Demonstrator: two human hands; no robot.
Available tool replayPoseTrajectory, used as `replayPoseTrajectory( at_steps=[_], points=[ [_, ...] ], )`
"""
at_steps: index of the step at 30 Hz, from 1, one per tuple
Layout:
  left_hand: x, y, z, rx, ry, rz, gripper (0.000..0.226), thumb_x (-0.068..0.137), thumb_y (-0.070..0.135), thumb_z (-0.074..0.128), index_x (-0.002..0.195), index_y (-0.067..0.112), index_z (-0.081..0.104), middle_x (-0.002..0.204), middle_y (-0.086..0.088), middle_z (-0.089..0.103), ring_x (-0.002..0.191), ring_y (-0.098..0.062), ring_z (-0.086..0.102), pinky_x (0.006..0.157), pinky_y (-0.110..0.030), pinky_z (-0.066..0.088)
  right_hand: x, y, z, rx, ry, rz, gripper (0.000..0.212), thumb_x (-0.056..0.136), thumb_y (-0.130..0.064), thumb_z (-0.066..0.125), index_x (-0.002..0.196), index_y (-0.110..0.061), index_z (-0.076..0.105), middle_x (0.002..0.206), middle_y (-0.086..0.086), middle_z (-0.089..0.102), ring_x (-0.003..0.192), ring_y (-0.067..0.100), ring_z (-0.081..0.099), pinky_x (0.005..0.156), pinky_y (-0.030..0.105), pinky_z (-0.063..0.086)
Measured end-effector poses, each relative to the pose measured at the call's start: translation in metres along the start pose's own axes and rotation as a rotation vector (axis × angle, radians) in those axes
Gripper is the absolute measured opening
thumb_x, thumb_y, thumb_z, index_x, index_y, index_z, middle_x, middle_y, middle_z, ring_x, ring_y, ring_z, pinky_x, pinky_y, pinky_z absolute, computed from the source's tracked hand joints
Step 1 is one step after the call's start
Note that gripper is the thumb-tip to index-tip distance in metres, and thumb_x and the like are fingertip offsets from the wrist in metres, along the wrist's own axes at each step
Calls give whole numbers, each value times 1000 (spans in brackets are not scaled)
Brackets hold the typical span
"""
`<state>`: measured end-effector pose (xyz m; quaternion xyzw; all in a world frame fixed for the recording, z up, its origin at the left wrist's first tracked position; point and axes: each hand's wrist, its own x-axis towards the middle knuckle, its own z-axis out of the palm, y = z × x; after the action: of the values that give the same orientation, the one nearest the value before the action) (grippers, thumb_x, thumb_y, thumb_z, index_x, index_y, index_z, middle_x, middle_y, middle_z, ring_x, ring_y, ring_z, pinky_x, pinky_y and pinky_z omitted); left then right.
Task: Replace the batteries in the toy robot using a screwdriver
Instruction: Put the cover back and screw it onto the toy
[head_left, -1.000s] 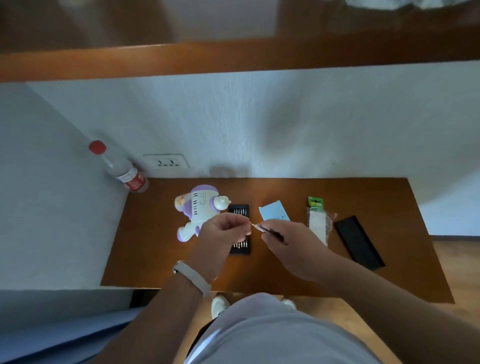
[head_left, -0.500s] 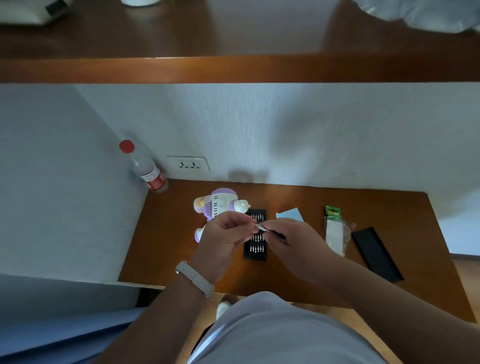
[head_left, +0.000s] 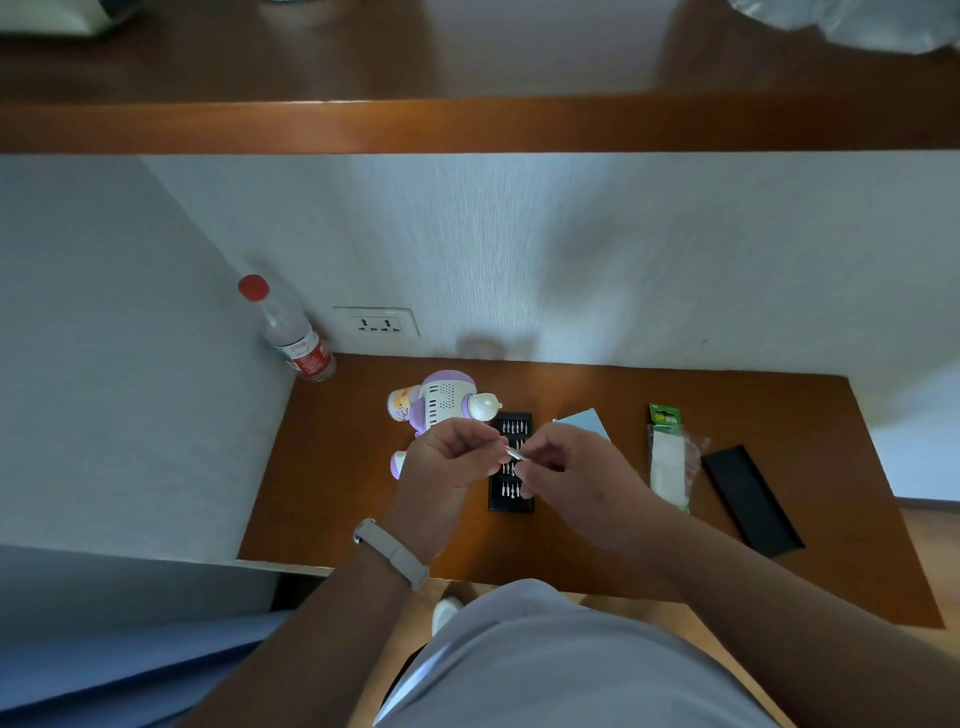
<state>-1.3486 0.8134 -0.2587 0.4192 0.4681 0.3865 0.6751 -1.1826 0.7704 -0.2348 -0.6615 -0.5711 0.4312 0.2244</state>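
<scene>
Left hand (head_left: 447, 460) and right hand (head_left: 579, 475) have drawn together at the screwdriver (head_left: 515, 454).
Right hand's grip curls round its handle; left hand pinches the silver tip. White-and-purple toy robot (head_left: 441, 400) lies grille-up on the bench (head_left: 332, 467), just behind the left hand.

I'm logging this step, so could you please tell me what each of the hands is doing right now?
Left hand: fingers curled, pinching the silver tip of the screwdriver.
Right hand: gripping the same screwdriver by its handle.
</scene>
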Motion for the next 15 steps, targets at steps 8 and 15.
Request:
replayPoseTrajectory(
  at_steps=[8,15],
  points=[
    [5,-9,-8,-77,-24,-73,23,87,-6,69,91,15,75,86,-10,75,82,-23,73,76,-27,60,8,15,10,73,9,27,11,95,-36,57,85,-33,61,79,-10,70,68,-1,59,70,23,41],
    [9,-18,-12,-36,24,-92,22,86,-5,71,101,10,71,90,-11,76,84,-22,72,76,-29,58,18,21,29,132,90,52,3,87,-48,56,84,-49,56,79,-17,65,80,-2,61,63,17,45]
  ],
)
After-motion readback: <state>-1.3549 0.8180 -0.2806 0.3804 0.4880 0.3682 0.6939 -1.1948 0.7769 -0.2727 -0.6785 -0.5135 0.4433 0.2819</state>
